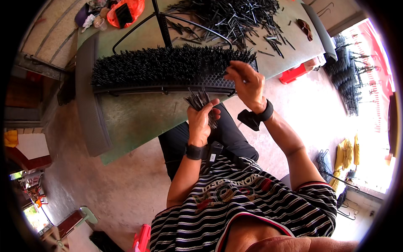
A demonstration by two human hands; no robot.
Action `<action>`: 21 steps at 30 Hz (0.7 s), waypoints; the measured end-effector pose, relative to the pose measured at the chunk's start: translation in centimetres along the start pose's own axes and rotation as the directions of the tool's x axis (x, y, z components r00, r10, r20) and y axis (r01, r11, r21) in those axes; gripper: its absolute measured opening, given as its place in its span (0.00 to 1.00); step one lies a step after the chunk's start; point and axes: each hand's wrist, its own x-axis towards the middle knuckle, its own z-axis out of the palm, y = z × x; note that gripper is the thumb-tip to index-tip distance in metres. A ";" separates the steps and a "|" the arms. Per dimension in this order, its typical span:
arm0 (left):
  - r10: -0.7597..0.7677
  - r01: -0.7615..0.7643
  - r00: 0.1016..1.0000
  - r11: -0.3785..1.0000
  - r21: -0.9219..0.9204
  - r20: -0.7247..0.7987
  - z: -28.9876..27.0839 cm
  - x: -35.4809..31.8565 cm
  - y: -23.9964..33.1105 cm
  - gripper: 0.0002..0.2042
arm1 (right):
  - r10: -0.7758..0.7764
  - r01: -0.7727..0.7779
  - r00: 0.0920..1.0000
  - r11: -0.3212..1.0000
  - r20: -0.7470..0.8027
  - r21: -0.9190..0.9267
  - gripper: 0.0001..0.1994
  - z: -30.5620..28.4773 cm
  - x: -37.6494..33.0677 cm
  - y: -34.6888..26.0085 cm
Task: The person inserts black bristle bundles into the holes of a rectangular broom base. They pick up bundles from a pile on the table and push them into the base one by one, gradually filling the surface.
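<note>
My left hand (200, 122) is closed around a bundle of thin black sticks (197, 100), whose ends fan out above the thumb. It is just in front of a long, curved black rack (147, 89). Short black sticks (155, 65) stand upright and densely packed across most of that rack. Toward its right end, a strip of perforated surface (216, 80) shows bare holes. My right hand (249, 86) is over this end with its fingers curled in a pinch. Whatever lies between those fingertips is too small to make out.
A large heap of loose black sticks (235, 19) covers the table's far side. A thin black frame (163, 25) rises behind the rack. An orange plastic bag (136, 10) sits at the far left. Dark racks (346, 75) are stacked on the floor at the right.
</note>
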 end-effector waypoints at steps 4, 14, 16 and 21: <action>0.010 -0.011 0.998 0.999 -0.031 -0.057 -0.3 0.1 -0.1 0.06 | -0.022 0.023 1.000 0.998 -0.012 0.066 0.07 0.8 0.9 0.6; -0.066 0.048 0.988 0.990 -0.131 -0.140 0.2 -0.1 0.5 0.06 | -0.163 0.177 0.981 0.973 0.107 -0.146 0.05 1.9 1.3 1.3; -0.078 0.060 0.987 0.990 -0.131 -0.139 0.2 -0.1 0.6 0.06 | -0.180 0.197 0.976 0.969 0.122 -0.150 0.05 1.8 1.5 1.3; -0.089 0.069 0.985 0.988 -0.136 -0.147 0.4 -0.1 0.6 0.06 | -0.233 0.256 0.961 0.952 0.147 -0.170 0.05 2.2 1.4 1.7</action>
